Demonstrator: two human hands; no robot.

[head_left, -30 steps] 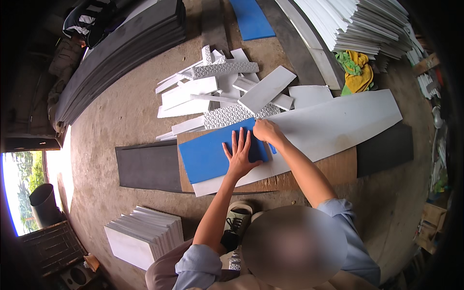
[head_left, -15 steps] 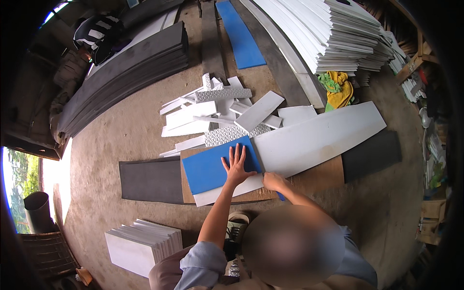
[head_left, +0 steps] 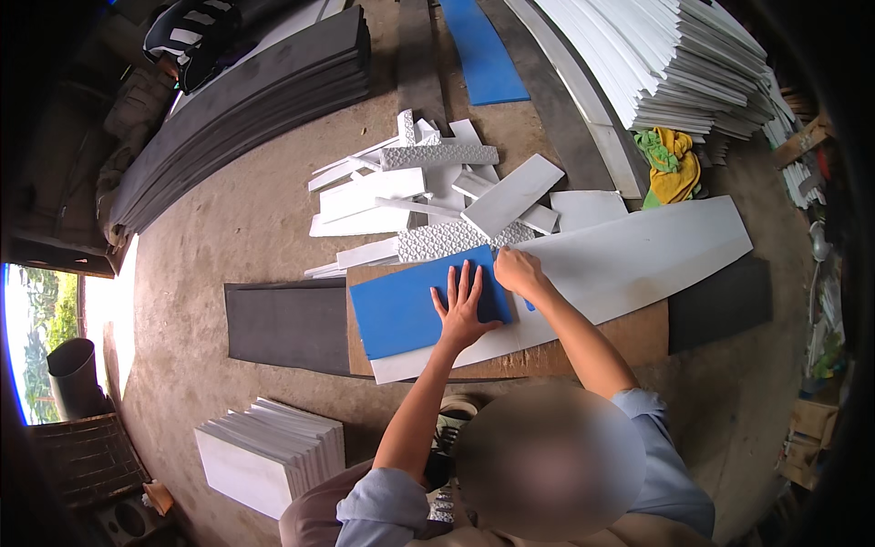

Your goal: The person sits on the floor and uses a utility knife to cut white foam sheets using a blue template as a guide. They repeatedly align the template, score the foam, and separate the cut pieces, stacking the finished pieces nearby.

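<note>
My left hand [head_left: 463,316] lies spread and flat on a blue rectangular board [head_left: 392,314], pressing it down. Beneath the board is a long white foam sheet [head_left: 638,251] that stretches to the right. My right hand [head_left: 518,272] is closed at the board's upper right corner, on the white sheet. Out of the bottom of that fist pokes the blue end of a blue-handled knife [head_left: 530,306]; its blade is hidden. A brown board [head_left: 620,330] lies under the white sheet, over a dark grey sheet [head_left: 287,324] on the floor.
White foam offcuts [head_left: 374,201] are heaped just beyond the sheet. Cut white pieces [head_left: 264,456] stand stacked at lower left. Dark sheets [head_left: 246,118] and a tall white stack [head_left: 693,64] lie farther back, near a yellow and green cloth [head_left: 673,164]. Another person [head_left: 190,36] is at far left.
My right hand has moved away from me along the board's right edge, from its near corner to its far corner, with the blue-handled knife. My left hand stays on the board.
</note>
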